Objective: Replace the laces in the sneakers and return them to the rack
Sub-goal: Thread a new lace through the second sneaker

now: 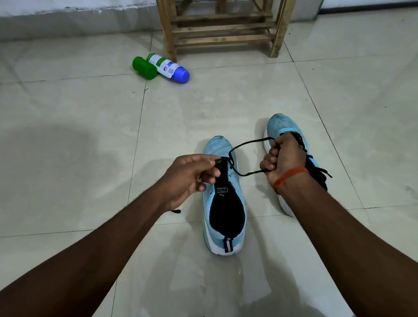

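left hand pinches black lace at near sneaker's tongue | right hand fisted on lace over second sneaker, apparently laced | both mid-floor | rack at far wall

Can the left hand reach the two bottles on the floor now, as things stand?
Probably not yet. The left hand pinches the black lace at the near sneaker, and the bottles lie well beyond, near the wooden rack. The floor between is bare.
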